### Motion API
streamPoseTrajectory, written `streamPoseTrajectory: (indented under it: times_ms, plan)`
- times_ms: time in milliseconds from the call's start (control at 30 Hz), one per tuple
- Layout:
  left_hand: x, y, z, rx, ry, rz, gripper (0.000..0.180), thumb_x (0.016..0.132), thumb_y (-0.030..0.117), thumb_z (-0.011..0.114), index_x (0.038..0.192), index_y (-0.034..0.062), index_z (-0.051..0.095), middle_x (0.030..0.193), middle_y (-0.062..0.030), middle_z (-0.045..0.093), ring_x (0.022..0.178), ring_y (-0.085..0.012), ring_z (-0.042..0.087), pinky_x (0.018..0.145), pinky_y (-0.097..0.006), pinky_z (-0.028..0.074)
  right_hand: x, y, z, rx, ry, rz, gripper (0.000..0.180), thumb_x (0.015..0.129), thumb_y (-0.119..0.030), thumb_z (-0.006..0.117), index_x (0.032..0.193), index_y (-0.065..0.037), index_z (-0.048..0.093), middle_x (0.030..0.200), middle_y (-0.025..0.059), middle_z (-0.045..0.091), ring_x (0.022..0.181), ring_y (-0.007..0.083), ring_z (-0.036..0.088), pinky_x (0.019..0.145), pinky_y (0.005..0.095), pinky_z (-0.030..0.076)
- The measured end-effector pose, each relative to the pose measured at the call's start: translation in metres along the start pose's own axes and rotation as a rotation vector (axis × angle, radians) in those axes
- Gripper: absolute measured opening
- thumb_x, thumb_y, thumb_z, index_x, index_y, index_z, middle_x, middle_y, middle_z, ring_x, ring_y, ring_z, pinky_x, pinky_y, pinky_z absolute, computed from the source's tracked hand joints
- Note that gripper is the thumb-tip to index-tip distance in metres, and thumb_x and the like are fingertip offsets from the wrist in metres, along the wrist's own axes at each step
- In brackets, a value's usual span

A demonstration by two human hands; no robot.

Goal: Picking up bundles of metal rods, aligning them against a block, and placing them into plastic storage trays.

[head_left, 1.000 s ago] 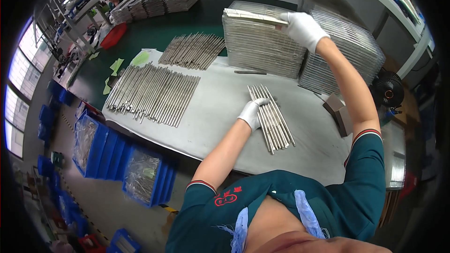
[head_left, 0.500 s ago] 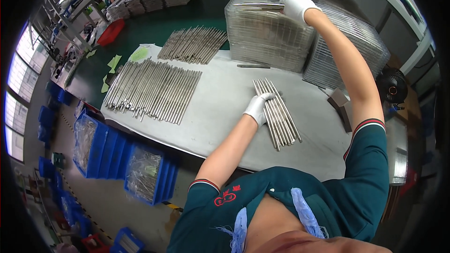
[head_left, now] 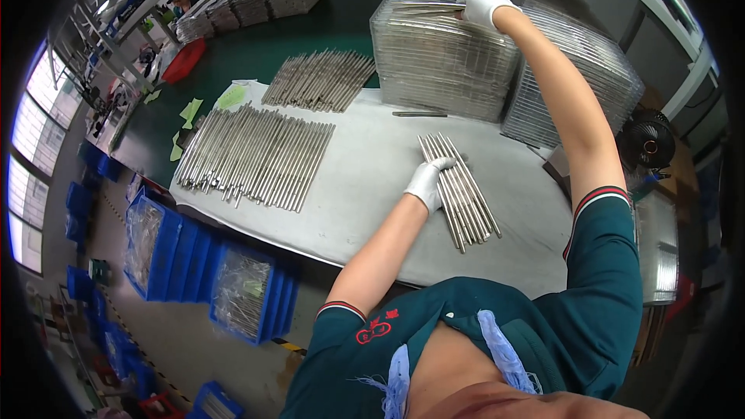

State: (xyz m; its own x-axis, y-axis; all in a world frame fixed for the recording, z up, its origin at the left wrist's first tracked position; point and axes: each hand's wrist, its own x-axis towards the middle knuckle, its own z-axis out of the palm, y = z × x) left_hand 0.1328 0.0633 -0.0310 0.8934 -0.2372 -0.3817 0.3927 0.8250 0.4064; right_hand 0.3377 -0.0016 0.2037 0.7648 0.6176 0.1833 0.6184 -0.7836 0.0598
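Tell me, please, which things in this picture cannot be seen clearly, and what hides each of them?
- Head view: the right hand rests on the tall stack of trays; the glove hides whether it pinches a rod.
- Head view: the left hand covers part of the small bundle of rods, so its count is unsure.
- Head view: the blue bins hold contents under clear plastic, too small to tell.
- Head view: the black fan is partly cut off by the dark rim.
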Motion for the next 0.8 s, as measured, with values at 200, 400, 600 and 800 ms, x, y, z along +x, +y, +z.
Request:
streamPoseTrajectory:
  times_ms: [200, 400, 600, 800]
  plan:
    - [-0.001, 0.0, 0.003, 0.003, -0.012, -0.006, 0.027, 0.08, 0.007, 0.043, 0.104, -0.0029, 0.048, 0.099, -0.0202, 0.055, 0.09, -0.0311, 0.057, 0.078, -0.045, 0.049, 0.008, 0.005, 0.002, 0.026, 0.001, 0.017, 0.031, 0.076, -0.025, 0.058, 0.101, -0.007, 0.06, 0.091, 0.0136, 0.062, 0.083, 0.0307, 0.057, 0.077, 0.0351, 0.044]
    - [-0.001, 0.0, 0.004, 0.022, 0.0, 0.002, 0.028, 0.08, 0.007, 0.043, 0.106, -0.0032, 0.047, 0.099, -0.0201, 0.055, 0.091, -0.0316, 0.057, 0.078, -0.046, 0.049, 0.026, 0.019, 0.011, 0.042, -0.014, 0.019, 0.032, 0.075, -0.029, 0.06, 0.101, -0.011, 0.06, 0.094, 0.0113, 0.061, 0.086, 0.0298, 0.057, 0.076, 0.0359, 0.044]
    - [-0.006, 0.001, 0.006, 0.026, -0.006, 0.004, 0.029, 0.079, 0.007, 0.043, 0.106, -0.0034, 0.047, 0.099, -0.0199, 0.056, 0.091, -0.0315, 0.057, 0.078, -0.045, 0.049, 0.034, 0.012, 0.014, -0.018, -0.061, 0.062, 0.034, 0.075, -0.03, 0.06, 0.103, -0.01, 0.06, 0.098, 0.0114, 0.061, 0.092, 0.029, 0.056, 0.079, 0.0353, 0.044]
    - [-0.006, 0.001, 0.003, 0.023, 0.019, 0.01, 0.03, 0.079, 0.007, 0.044, 0.107, -0.0027, 0.047, 0.099, -0.0193, 0.056, 0.09, -0.0313, 0.057, 0.079, -0.045, 0.049, 0.036, 0.01, 0.012, -0.06, 0.002, 0.091, 0.033, 0.073, -0.029, 0.063, 0.1, -0.009, 0.061, 0.098, 0.0103, 0.061, 0.093, 0.0275, 0.057, 0.08, 0.0353, 0.045]
